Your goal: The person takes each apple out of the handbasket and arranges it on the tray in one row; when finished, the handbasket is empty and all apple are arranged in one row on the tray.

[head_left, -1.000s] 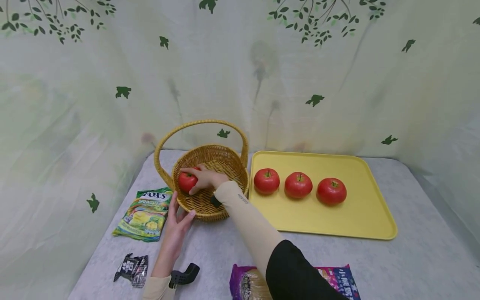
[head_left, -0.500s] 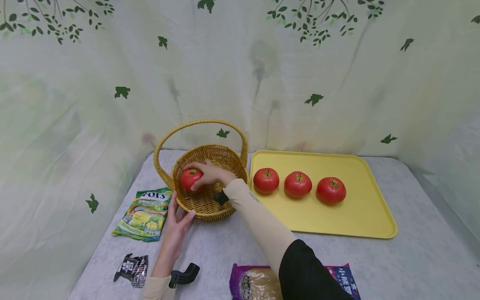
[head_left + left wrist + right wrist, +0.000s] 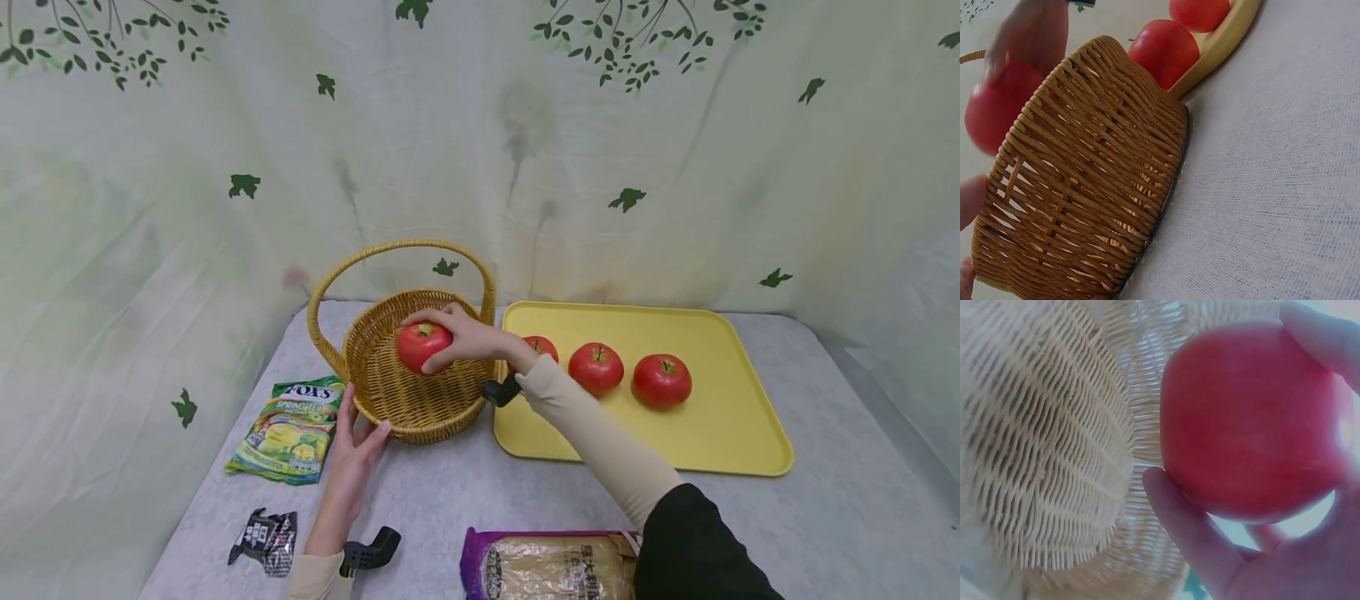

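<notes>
A red apple [image 3: 423, 346] is in my right hand [image 3: 471, 338], gripped between thumb and fingers above the inside of the wicker basket [image 3: 416, 433]. In the right wrist view the apple [image 3: 1254, 422] hangs apart from the woven bottom. My left hand [image 3: 351, 471] holds the basket's near left rim, its fingers at the outer wall; the left wrist view shows only its fingertips beside the basket [image 3: 1085, 181]. Three more red apples lie in a row on the yellow tray [image 3: 720, 425]; my right wrist partly covers the leftmost apple [image 3: 542, 344].
Left of the basket lies a green Fox's candy bag [image 3: 288, 429]. A small black wrapped packet [image 3: 266, 540] is at the lower left. Near the front lies a purple-edged food package [image 3: 555, 567], partly behind my right sleeve. The basket's tall handle [image 3: 408, 243] arches over its back.
My right hand has lifted the apple from the basket's left side and carried it right and up. The left hand and basket have stayed in place.
</notes>
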Demonstrator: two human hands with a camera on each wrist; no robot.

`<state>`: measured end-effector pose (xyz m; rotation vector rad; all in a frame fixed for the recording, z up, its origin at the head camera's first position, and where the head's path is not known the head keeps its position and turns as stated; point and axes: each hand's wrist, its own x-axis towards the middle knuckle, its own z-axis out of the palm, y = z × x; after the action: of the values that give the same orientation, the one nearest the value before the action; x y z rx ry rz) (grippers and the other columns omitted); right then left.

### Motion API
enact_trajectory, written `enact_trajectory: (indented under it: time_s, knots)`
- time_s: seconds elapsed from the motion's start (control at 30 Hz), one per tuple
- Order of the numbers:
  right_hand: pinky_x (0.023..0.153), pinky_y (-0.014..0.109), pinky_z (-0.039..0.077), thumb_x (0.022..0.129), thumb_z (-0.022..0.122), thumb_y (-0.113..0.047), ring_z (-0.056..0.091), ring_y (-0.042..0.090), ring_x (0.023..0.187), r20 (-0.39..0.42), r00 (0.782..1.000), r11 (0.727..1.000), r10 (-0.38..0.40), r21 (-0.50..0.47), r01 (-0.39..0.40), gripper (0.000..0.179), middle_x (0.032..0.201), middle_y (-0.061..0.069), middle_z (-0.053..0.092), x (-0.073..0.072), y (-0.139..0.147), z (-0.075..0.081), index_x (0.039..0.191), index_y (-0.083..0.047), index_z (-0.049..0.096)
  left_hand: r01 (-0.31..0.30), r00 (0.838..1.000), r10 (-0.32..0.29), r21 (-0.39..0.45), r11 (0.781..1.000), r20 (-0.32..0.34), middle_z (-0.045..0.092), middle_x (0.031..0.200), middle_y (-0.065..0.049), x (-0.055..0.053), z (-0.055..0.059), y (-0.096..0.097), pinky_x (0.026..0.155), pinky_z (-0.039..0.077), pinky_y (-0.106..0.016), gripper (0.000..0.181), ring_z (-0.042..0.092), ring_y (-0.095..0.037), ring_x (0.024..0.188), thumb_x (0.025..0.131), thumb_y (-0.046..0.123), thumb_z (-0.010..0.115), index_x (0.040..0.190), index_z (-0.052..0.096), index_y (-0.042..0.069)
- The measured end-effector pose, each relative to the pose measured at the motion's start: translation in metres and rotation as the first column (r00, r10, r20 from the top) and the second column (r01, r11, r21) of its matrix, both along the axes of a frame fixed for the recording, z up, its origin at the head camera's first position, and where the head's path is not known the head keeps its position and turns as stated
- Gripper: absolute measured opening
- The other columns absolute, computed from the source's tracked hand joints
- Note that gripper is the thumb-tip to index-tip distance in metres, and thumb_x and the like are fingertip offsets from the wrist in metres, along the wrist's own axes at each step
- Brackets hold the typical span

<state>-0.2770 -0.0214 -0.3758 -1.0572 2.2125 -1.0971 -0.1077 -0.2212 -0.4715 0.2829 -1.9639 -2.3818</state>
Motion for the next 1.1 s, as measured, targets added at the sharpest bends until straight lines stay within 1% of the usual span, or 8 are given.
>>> enact_trajectory:
  time_s: [0.2,0.27,0.4,0.67,0.77,0.9,1.03,1.1]
  knots:
    - [0.089,0.035,0.046,0.079,0.078,-0.027,0.040,0.019,0.116,-0.046,0.994,0.991,0.097,-0.083,-0.100,0.071,0.129,0.005,0.037,0.014,0.043,0.009,0.141,-0.026,0.044,-0.001,1.000,0.001,0.000,1.000,-0.008,-0.004,0.158,0.001,-0.001,0.001,0.001,0.109,0.026,-0.044,0.080,0.014,-0.026,0.143,0.099,0.007,0.051,0.154,0.000,0.035]
    - [0.090,0.036,0.045,0.079,0.079,-0.027,0.042,0.020,0.115,-0.051,0.994,0.990,0.097,-0.100,-0.102,0.071,0.128,0.004,0.037,0.020,0.058,0.010,0.142,-0.027,0.044,0.000,1.000,0.000,-0.001,1.000,-0.011,-0.004,0.158,0.001,-0.001,0.001,0.001,0.109,0.026,-0.044,0.080,0.015,-0.026,0.142,0.099,0.007,0.051,0.154,0.000,0.035]
    - [0.091,0.038,0.045,0.079,0.079,-0.027,0.043,0.021,0.114,-0.059,0.997,0.991,0.056,-0.118,-0.063,0.071,0.125,0.004,0.039,0.030,0.089,0.008,0.141,-0.028,0.044,0.008,1.000,-0.008,-0.008,1.000,-0.024,-0.004,0.158,0.000,0.000,0.001,0.001,0.110,0.025,-0.044,0.081,0.015,-0.026,0.142,0.099,0.008,0.052,0.154,0.000,0.034]
    - [0.092,0.045,0.044,0.080,0.078,-0.026,0.039,0.025,0.121,-0.038,0.995,0.990,-0.087,-0.118,0.082,0.071,0.134,0.004,0.038,0.040,0.157,0.000,0.142,-0.027,0.042,0.016,0.999,-0.016,-0.013,1.000,-0.038,-0.006,0.158,-0.002,0.001,0.000,0.001,0.105,0.034,-0.030,0.082,0.014,-0.029,0.142,0.098,0.010,0.054,0.154,-0.001,0.033]
    - [0.091,0.047,0.044,0.080,0.078,-0.028,0.036,0.028,0.123,-0.016,0.988,0.984,-0.150,-0.096,0.148,0.072,0.136,0.004,0.037,0.044,0.183,-0.003,0.142,-0.030,0.042,0.012,0.999,-0.013,-0.009,1.000,-0.034,-0.006,0.158,-0.001,0.001,0.000,0.001,0.105,0.033,-0.032,0.082,0.014,-0.028,0.142,0.098,0.010,0.055,0.154,0.000,0.034]
    - [0.090,0.050,0.046,0.079,0.078,-0.027,0.033,0.032,0.126,0.003,0.971,0.968,-0.240,-0.074,0.239,0.074,0.138,0.006,0.036,0.051,0.217,-0.007,0.142,-0.030,0.041,0.013,0.999,-0.013,-0.006,1.000,-0.031,-0.006,0.158,-0.001,0.001,0.000,0.000,0.107,0.032,-0.035,0.082,0.014,-0.028,0.142,0.097,0.010,0.055,0.154,0.000,0.034]
    - [0.089,0.052,0.046,0.080,0.077,-0.026,0.031,0.036,0.126,0.010,0.942,0.939,-0.336,-0.070,0.336,0.074,0.141,0.010,0.035,0.059,0.249,-0.014,0.144,-0.026,0.039,0.011,0.999,-0.011,0.003,1.000,-0.033,-0.005,0.158,-0.001,0.000,-0.001,0.000,0.100,0.038,-0.025,0.082,0.015,-0.028,0.142,0.097,0.010,0.055,0.154,0.000,0.032]
    - [0.088,0.052,0.047,0.081,0.076,-0.025,0.031,0.038,0.126,0.024,0.924,0.921,-0.381,-0.074,0.382,0.074,0.142,0.011,0.034,0.065,0.266,-0.018,0.145,-0.024,0.038,0.013,0.999,-0.013,0.005,1.000,-0.035,-0.005,0.158,-0.002,0.000,-0.001,0.000,0.099,0.039,-0.023,0.082,0.015,-0.028,0.142,0.097,0.010,0.055,0.154,0.000,0.032]
